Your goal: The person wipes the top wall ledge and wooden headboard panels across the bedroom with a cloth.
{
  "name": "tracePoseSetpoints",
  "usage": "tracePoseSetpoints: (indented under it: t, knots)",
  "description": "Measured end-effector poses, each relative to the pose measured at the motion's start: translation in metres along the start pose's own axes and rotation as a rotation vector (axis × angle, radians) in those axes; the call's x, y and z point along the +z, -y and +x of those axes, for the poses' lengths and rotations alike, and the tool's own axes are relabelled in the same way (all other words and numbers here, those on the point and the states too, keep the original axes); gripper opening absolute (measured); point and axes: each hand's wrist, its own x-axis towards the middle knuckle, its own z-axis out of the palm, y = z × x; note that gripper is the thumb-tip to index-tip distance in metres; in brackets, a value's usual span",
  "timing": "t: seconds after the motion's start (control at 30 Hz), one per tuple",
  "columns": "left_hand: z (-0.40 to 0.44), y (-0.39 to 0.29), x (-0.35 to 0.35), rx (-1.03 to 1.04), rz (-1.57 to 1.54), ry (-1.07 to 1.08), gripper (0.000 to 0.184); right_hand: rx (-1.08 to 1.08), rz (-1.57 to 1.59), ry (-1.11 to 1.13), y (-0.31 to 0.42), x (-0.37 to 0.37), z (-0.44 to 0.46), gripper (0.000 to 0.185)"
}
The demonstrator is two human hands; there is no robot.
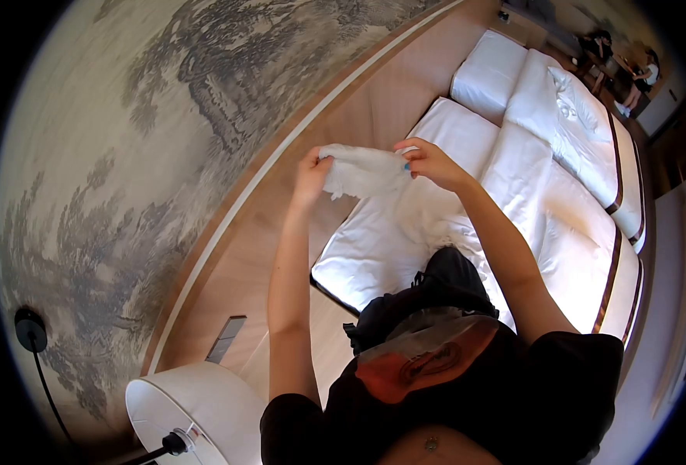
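Observation:
A thin white cloth [362, 170] is stretched between my two hands, in the air near the wood panel and the head of the nearer bed. It looks soft and wrinkled, with a ragged lower edge; whether it is fabric or paper I cannot tell. My left hand [310, 174] pinches its left end, fingers curled in. At the other end, my right hand [434, 164] grips the upper right corner, and a small blue spot shows at its fingertips. Below my right arm lies the nearer bed [451, 147] with rumpled white bedding.
A second white bed [490, 74] stands beyond. Wood panelling [261, 225] with a pale strip runs beneath a wall mural [211, 77]. At the lower left are a white lampshade [196, 403] and a black wall fixture [30, 329]. Two people [641, 77] sit at the far right.

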Motion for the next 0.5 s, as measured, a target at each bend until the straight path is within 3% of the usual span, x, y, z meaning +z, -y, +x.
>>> tracePoseSetpoints:
  t: [0.13, 0.27, 0.37, 0.5]
  knots:
    - [0.028, 0.011, 0.023, 0.015, 0.070, -0.089, 0.020, 0.014, 0.151, -0.110, -0.025, -0.022, 0.019, 0.039]
    - [0.049, -0.004, 0.065, -0.106, -0.329, -0.170, 0.020, 0.020, 0.354, -0.065, -0.035, -0.045, 0.027, 0.037]
    - [0.067, -0.005, 0.085, -0.086, -0.304, -0.229, 0.021, 0.034, 0.015, -0.218, -0.007, -0.037, 0.010, 0.037]
    - [0.078, -0.002, 0.100, 0.048, 0.097, -0.311, 0.018, 0.111, -0.245, 0.077, -0.023, -0.077, 0.009, 0.039]
